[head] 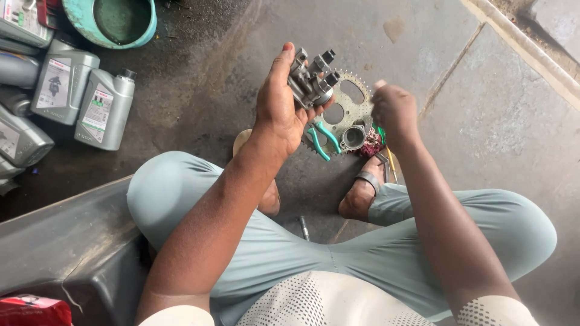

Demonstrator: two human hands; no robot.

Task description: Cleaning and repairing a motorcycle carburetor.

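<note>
My left hand (279,108) is raised in front of me and grips a small grey metal engine part (311,81) with black fittings on top. To its right, my right hand (393,108) is closed in a loose fist; whether it holds something small I cannot tell. Below both hands, on the concrete floor, lies a large toothed sprocket (353,99). On the sprocket rest green-handled pliers (321,140) and a short metal ring (353,137). A green-handled tool (380,134) lies beside my right sandalled foot (364,190).
Several grey oil bottles (104,108) stand at the left on the dark stained floor. A teal bucket (112,21) sits at the top left. A black seat-like surface (66,241) is at my lower left. A small bolt (304,227) lies between my legs.
</note>
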